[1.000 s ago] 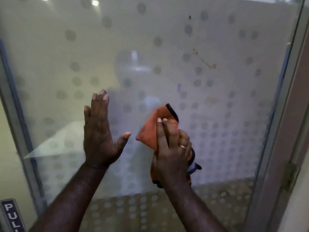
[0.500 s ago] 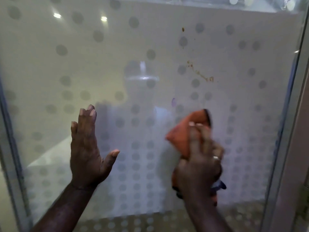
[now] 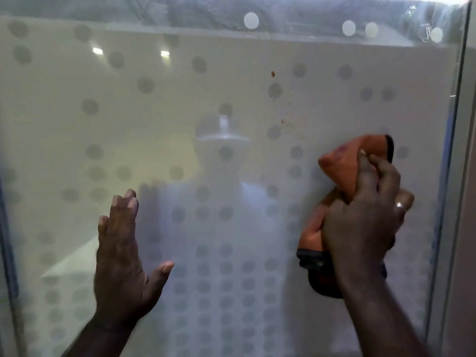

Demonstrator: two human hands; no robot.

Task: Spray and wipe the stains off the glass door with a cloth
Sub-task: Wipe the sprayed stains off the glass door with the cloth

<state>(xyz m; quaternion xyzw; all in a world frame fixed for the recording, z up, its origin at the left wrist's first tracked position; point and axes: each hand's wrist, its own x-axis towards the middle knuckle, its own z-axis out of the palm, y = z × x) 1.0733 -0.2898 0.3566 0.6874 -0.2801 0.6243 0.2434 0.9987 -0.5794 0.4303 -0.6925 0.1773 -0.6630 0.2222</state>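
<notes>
A frosted glass door [image 3: 180,112] patterned with grey dots fills the view. Small brown stains [image 3: 282,121] speckle it right of centre, with one larger brown spot [image 3: 272,73] higher up. My right hand [image 3: 365,217] grips a bunched orange cloth [image 3: 345,166] with a dark edge and presses it against the glass, just below and right of the stains. My left hand [image 3: 121,251] lies flat on the glass at lower left, fingers apart, holding nothing. No spray bottle is in view.
The door's metal frame [image 3: 461,176] runs down the right side, with a wall beyond it. Another frame edge [image 3: 7,253] stands at the far left. A clear strip [image 3: 154,11] crosses the top of the glass.
My right hand has carried the cloth up and to the right across the glass, from the centre toward the stains. The view has tilted upward. My left hand stays flat on the glass.
</notes>
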